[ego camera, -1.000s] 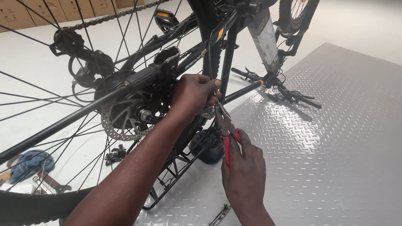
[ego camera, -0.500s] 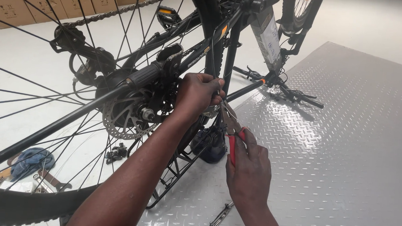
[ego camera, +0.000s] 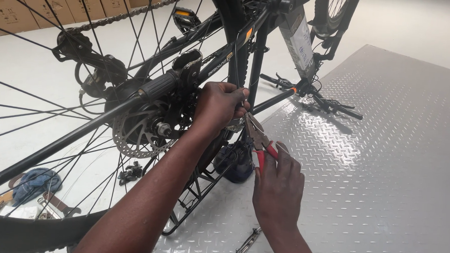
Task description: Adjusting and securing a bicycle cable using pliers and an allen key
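Working on an upturned black bicycle [ego camera: 228, 55] at the rear hub. Left hand [ego camera: 218, 106] reaching through beside the frame, fingers closed tight in a pinch on something small near the chainstay; can't tell what, hidden by the fingers. Right hand [ego camera: 278, 188] wrapped around the red handles of the pliers [ego camera: 258, 136], handles squeezed close together, nose pointing up toward the left hand's fingertips. Pliers' tip just below and touching or nearly touching that pinch point; can't tell which. Brake disc [ego camera: 137, 132] just left of the left hand, on the rear wheel [ego camera: 41, 111] filling the left of view. Black rack [ego camera: 196, 191] hanging under the forearm. Handlebar [ego camera: 314, 92] resting on the grey checker-plate mat [ego camera: 387, 166]. Small metal tool [ego camera: 245, 244] lying on the mat near the right wrist. Blue rag [ego camera: 35, 180] and hand tools on the floor far left, cardboard boxes [ego camera: 62, 0] behind.
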